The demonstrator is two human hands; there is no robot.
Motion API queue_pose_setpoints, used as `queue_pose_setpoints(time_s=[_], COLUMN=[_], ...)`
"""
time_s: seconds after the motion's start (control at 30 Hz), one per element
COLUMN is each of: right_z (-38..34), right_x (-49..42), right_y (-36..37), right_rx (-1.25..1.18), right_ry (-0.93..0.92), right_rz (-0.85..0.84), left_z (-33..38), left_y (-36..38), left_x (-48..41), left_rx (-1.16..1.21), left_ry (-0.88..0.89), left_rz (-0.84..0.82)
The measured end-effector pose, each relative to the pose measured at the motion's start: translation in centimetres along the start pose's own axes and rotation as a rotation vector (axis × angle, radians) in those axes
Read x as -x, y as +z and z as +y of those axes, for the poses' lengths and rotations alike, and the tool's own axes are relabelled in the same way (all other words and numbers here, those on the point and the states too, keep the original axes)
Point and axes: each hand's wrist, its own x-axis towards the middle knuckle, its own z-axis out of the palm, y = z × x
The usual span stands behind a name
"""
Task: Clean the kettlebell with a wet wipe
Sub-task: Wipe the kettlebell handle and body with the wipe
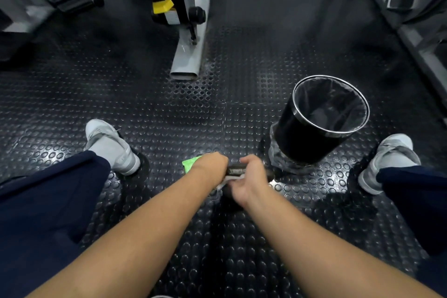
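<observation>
Between your feet, on the studded black rubber floor (169,113), the kettlebell (235,171) stands low and dark, mostly hidden under your two hands. Only a short stretch of its handle shows in the gap between them, with part of its body in shadow below your right wrist.

Your left hand (212,165) is curled over the left end of that handle, knuckles up, fingertips out of sight on the far side. Your right hand (251,176) is closed on the wet wipe (228,180), a crumpled white strip pressed against the near side of the handle, just below the bare stretch. The two hands sit close together, almost touching.

Just beyond your left hand a green packet (191,163) lies on the floor, partly covered by it. A black bin (314,133) with a dark liner stands near your right hand, between the kettlebell and your right shoe (389,159). Your left shoe (111,145) is well apart on the other side.
</observation>
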Motion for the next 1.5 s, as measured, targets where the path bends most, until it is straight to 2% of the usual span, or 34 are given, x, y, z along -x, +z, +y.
queue_pose_setpoints(time_s=[0.1, 0.2, 0.33, 0.43, 0.6, 0.73, 0.87, 1.0, 1.1, 1.23, 1.33, 1.37, 1.5], right_z=[1.4, -0.6, -2.4, -1.5, 0.9, -1.8, -3.9, -0.6, 0.3, -1.7, -3.7, -3.8, -1.3], right_x=[0.5, 0.6, 0.9, 0.7, 0.9, 0.9, 4.1, 3.2, 3.2, 3.0, 3.0, 2.7, 2.0], right_y=[0.9, -0.2, -1.9, -0.9, 1.1, -0.4, -0.6, 0.7, 1.2, 0.7, -0.6, -0.8, 0.2], right_rx=[0.036, -0.049, -0.104, -0.033, 0.008, -0.120, -0.183, -0.039, -0.018, -0.029, -0.109, -0.127, -0.016], right_ry=[-0.018, 0.016, -0.011, -0.023, 0.003, 0.033, -0.038, -0.044, 0.023, 0.028, -0.012, -0.022, 0.004], right_rz=[-0.026, -0.030, 0.048, 0.094, 0.032, 0.054, 0.157, 0.076, 0.035, 0.021, 0.121, 0.103, 0.060], left_z=[0.0, -0.2, -0.3, -0.1, 0.0, -0.3, -0.2, -0.1, 0.0, -0.2, -0.2, -0.1, 0.1], left_y=[0.4, 0.4, 0.3, 0.2, 0.6, 0.7, 0.5, 0.7, 0.8, 0.6, 0.4, 0.3, 0.1], left_x=[0.3, 0.4, 0.3, 0.3, 0.7, 0.6, 0.4, 0.4, 0.6, 0.5, 0.5, 0.5, 0.7], left_rx=[-0.031, 0.014, 0.081, 0.074, -0.061, 0.012, 0.049, 0.015, -0.040, 0.024, 0.088, 0.090, -0.001], left_ry=[0.024, 0.010, 0.011, 0.006, 0.028, 0.013, 0.012, 0.016, 0.032, 0.012, 0.008, 0.011, 0.011], left_rz=[0.023, 0.040, 0.002, -0.017, 0.098, 0.049, 0.019, 0.030, 0.075, 0.036, 0.000, -0.006, 0.027])
